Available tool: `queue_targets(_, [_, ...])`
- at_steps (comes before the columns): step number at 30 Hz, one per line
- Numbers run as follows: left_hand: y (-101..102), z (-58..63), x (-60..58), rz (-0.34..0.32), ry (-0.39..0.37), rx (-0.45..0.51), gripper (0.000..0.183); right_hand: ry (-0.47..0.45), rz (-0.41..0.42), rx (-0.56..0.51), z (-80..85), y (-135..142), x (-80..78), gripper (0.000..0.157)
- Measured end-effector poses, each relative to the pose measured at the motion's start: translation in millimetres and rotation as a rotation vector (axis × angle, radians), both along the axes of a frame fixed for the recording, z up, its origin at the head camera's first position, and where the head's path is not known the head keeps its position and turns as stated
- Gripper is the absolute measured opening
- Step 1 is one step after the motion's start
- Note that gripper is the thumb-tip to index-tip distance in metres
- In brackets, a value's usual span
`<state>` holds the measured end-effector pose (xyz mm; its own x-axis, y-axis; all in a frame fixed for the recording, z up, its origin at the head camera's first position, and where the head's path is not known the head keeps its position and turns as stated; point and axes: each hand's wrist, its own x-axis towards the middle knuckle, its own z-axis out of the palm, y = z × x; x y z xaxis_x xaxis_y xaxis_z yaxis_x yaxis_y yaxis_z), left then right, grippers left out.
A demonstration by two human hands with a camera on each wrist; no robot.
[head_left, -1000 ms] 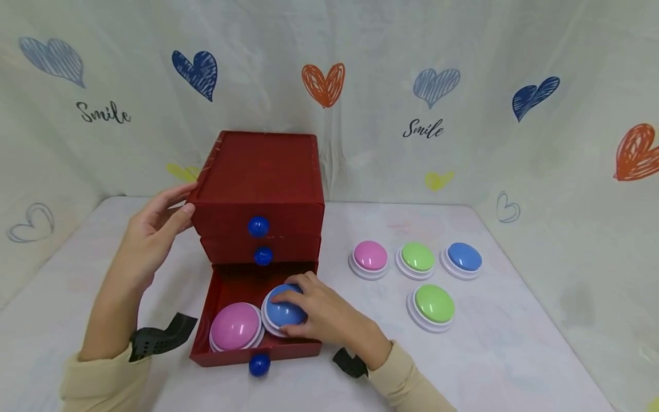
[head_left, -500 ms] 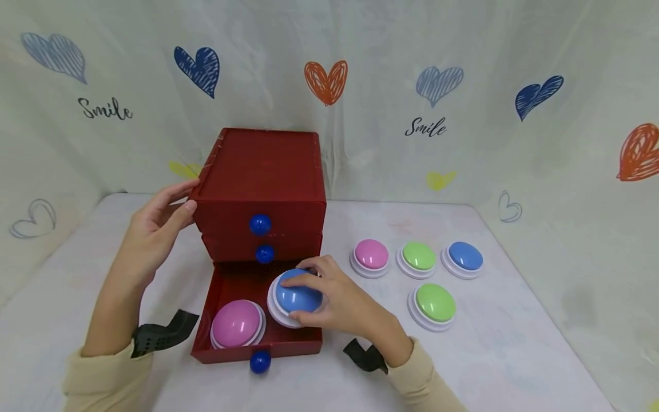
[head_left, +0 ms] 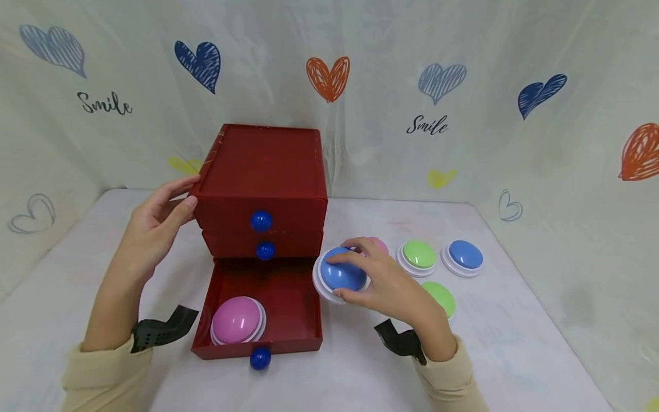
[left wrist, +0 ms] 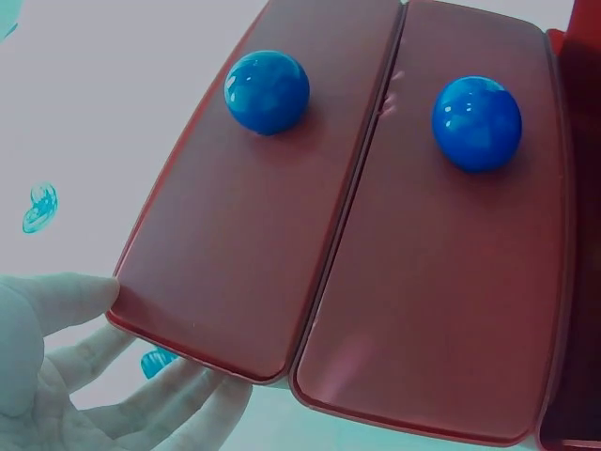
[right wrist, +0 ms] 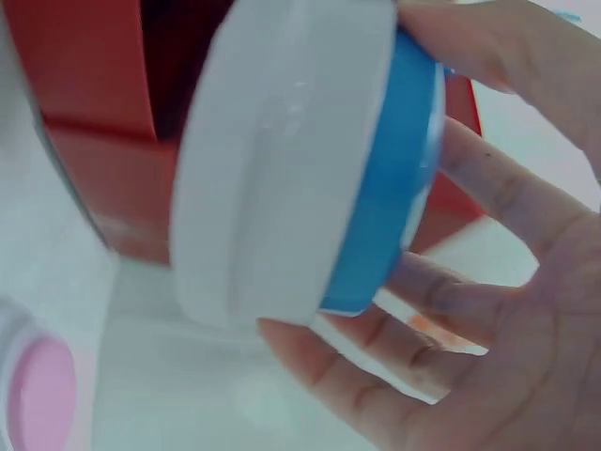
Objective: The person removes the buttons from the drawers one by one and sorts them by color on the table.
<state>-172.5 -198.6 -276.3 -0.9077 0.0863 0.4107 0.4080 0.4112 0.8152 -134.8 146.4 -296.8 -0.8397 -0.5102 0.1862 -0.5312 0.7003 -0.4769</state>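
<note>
My right hand (head_left: pixel 393 286) grips a blue push button (head_left: pixel 342 273) with a white base, thumb and fingers spread round its rim. In the head view the button is held up just right of the open bottom drawer (head_left: pixel 290 312). The right wrist view shows its white base (right wrist: pixel 272 169) tilted. A pink push button (head_left: pixel 237 321) sits in the drawer's left part. My left hand (head_left: pixel 154 229) rests on the left front corner of the red drawer cabinet (head_left: pixel 262 163). In the left wrist view its thumb (left wrist: pixel 80 299) touches the front edge, fingers extended along the side.
Right of the cabinet stand a green button (head_left: pixel 419 254), a blue button (head_left: pixel 465 254), another green button (head_left: pixel 441 298) and a pink button (head_left: pixel 381 245), the last two partly hidden by my right hand and arm. Two upper drawers with blue knobs (head_left: pixel 261 221) are closed. A curtain hangs behind.
My right hand has lifted the blue push button out of the bottom drawer and carried it up and right. The pink button stays inside. My left hand keeps its place on the cabinet.
</note>
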Motion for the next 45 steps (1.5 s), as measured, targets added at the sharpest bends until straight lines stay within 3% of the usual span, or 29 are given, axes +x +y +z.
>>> queue_targets(7, [0.3,0.0,-1.5,0.010,-0.006,-0.002,0.045,0.037,-0.121,0.002,8.2,35.4,-4.6,0.042])
queue_targets(24, [0.9,-0.5,-2.1,0.018,-0.007,-0.012,0.045,-0.123,-0.399,0.040,10.7,114.8,-11.3,0.050])
queue_targets(32, [0.4,-1.0,-2.6,0.026,-0.013,-0.026,0.045,-0.166,-0.486,0.070,-2.7,155.1,-14.3,0.056])
queue_targets(39, [0.3,-1.3,-3.0,0.026,-0.016,-0.025,0.045,-0.281,-0.537,0.105,-17.0,187.3,-12.0,0.059])
queue_targets(45, [0.3,-1.6,-3.0,0.025,-0.009,-0.013,0.045,-0.445,-0.568,0.158,-23.5,208.4,-6.9,0.063])
